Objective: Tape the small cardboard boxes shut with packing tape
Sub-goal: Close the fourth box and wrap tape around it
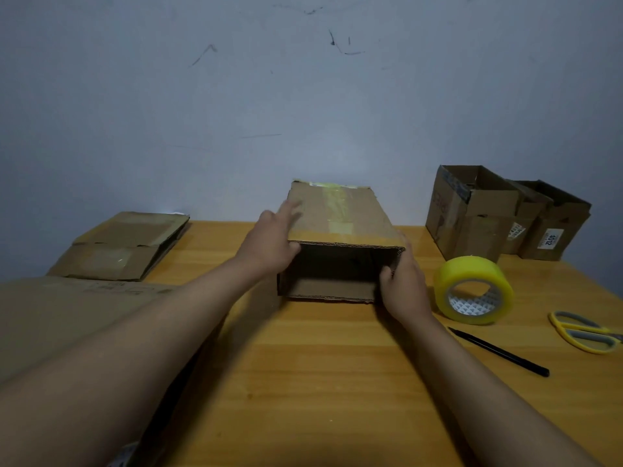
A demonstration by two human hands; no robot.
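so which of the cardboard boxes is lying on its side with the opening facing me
The brown cardboard box held between both hands, mid-table. The boxes at right stand upright; those at left lie flattened.

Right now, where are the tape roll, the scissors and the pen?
tape roll (472,274): head view, on its yellow outer band.
scissors (585,333): head view, on the yellow handles.
pen (499,351): head view, mid-barrel.

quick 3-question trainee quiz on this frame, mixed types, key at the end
1. True or false: the box between the hands lies on its side with its open end toward the camera.
2. Which item is nearest the right hand? A scissors B tape roll C pen
3. Fill in: the left hand rests on the box's ____ panel.

Key: 1 true; 2 B; 3 top
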